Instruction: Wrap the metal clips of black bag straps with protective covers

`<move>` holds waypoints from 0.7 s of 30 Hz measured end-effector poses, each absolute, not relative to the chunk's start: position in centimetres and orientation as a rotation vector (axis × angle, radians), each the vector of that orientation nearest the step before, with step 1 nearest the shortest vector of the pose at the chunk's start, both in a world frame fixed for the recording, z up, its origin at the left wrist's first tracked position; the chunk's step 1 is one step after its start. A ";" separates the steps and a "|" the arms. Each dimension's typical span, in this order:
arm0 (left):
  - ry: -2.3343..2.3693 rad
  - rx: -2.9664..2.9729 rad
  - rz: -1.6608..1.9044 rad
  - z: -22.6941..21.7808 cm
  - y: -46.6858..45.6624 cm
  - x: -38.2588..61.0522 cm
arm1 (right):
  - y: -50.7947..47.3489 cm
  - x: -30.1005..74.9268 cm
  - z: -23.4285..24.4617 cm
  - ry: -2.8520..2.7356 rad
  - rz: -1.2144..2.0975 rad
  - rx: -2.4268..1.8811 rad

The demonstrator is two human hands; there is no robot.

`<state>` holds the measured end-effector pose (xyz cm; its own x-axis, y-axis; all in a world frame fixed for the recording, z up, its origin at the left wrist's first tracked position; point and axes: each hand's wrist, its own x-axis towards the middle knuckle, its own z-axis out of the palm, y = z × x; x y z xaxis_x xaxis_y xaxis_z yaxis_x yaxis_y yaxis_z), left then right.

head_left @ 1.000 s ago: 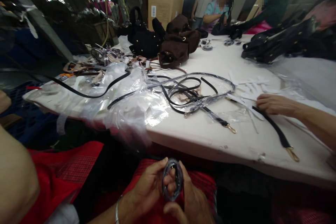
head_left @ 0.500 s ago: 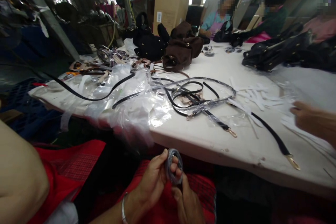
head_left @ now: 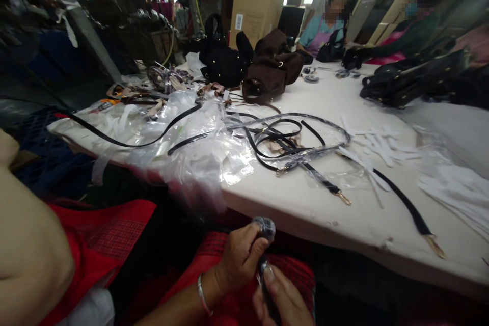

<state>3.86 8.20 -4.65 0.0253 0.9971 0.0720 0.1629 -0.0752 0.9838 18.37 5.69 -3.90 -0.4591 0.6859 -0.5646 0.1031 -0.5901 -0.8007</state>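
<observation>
Low in my lap, below the white table's (head_left: 321,198) front edge, both hands work on a coiled black strap wrapped in clear plastic (head_left: 264,228). My left hand (head_left: 239,260), a bangle on its wrist, pinches the top of the coil with curled fingers. My right hand (head_left: 280,298) grips the lower end of the same strap, thumb pressed along it. On the table ahead lies a tangle of black straps with gold clasps (head_left: 290,145), some in plastic sleeves.
Crumpled clear plastic bags (head_left: 198,147) hang over the table's near edge. Black and brown handbags (head_left: 252,63) stand at the back, more black bags (head_left: 416,79) at the right. White paper strips (head_left: 382,145) lie at the right. Other people sit at the far end.
The wrapped strap coil has been squeezed from an open loop into a tight bundle and turned upright. Another person's hand at the right has withdrawn from the table. My view tilted slightly.
</observation>
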 end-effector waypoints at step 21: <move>1.026 2.204 0.546 -5.2 7.7 0.1 | 7.5 21.7 -4.1 -0.490 2.581 -1.169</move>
<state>0.08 7.68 -5.24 0.6093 0.7868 0.0987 0.5216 -0.4914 0.6975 21.65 7.52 -4.08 -0.6401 0.3720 -0.6722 -0.0999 -0.9078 -0.4072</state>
